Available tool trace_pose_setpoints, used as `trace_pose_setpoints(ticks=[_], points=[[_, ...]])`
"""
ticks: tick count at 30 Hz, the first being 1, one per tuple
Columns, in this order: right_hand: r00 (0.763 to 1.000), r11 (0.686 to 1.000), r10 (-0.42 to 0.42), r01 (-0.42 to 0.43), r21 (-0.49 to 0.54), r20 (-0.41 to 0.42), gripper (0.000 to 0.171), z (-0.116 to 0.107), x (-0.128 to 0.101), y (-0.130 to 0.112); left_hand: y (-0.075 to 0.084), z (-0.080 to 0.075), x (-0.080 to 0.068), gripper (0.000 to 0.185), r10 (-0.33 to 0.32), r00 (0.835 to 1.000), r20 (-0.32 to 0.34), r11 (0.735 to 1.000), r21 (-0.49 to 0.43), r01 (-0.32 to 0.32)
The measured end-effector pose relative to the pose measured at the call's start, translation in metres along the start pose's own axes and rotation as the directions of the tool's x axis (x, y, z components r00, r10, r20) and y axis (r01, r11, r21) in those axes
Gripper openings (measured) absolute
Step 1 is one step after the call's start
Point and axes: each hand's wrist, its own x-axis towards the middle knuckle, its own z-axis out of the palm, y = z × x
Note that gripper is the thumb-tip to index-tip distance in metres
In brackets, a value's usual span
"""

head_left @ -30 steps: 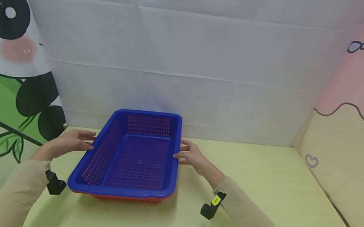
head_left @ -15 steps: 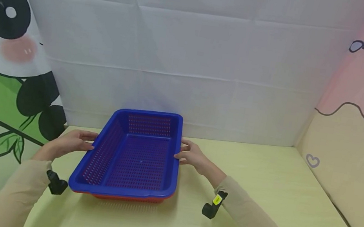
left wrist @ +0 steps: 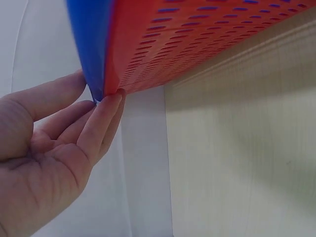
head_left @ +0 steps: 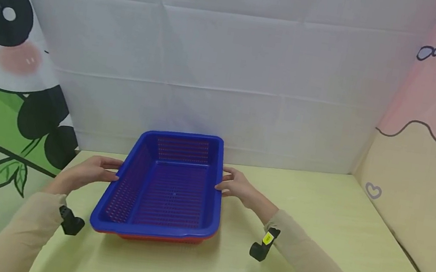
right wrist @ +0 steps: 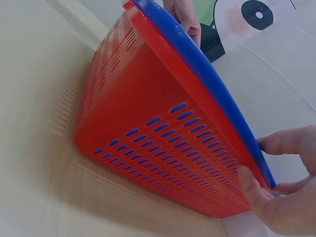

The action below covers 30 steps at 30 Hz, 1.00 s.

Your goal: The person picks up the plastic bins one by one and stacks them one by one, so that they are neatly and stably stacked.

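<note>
A blue slotted basket sits nested inside a red one on the pale yellow table. My left hand holds the left long rim, with the thumb on the blue edge and the fingertips under the red rim. At the opposite long rim my right hand pinches the stacked edges. In the right wrist view the red wall and bottom show from below, with shadow under them. The blue basket is empty.
Printed cloth walls close off the back, the left and the right of the table. Black wrist cameras sit on both sleeves. Bare table lies to the right and in front of the baskets.
The stacked baskets and both hands have shifted a little to the right. The grip on the two rims looks the same.
</note>
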Motion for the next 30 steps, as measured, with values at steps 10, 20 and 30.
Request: trace_pose_setpoints(ticks=[10, 20, 30], points=[[1.0, 0.999, 0.015, -0.015, -0.046, 0.003, 0.069, -0.024, -0.008, 0.002, 0.01, 0.018, 0.013, 0.062, -0.008, 1.0, -0.021, 1.0, -0.012, 0.008], [0.999, 0.994, 0.02, -0.017, -0.109, 0.029, 0.07, -0.058, -0.021, 0.006, 0.024, 0.045, 0.027, 0.06, -0.001, 0.999, -0.036, 0.997, -0.08, -0.002], [1.0, 0.99, 0.023, -0.021, -0.141, 0.019, 0.07, -0.082, -0.034, 0.008, 0.032, 0.066, 0.039, 0.059, 0.035, 0.999, -0.04, 0.989, -0.142, -0.04]])
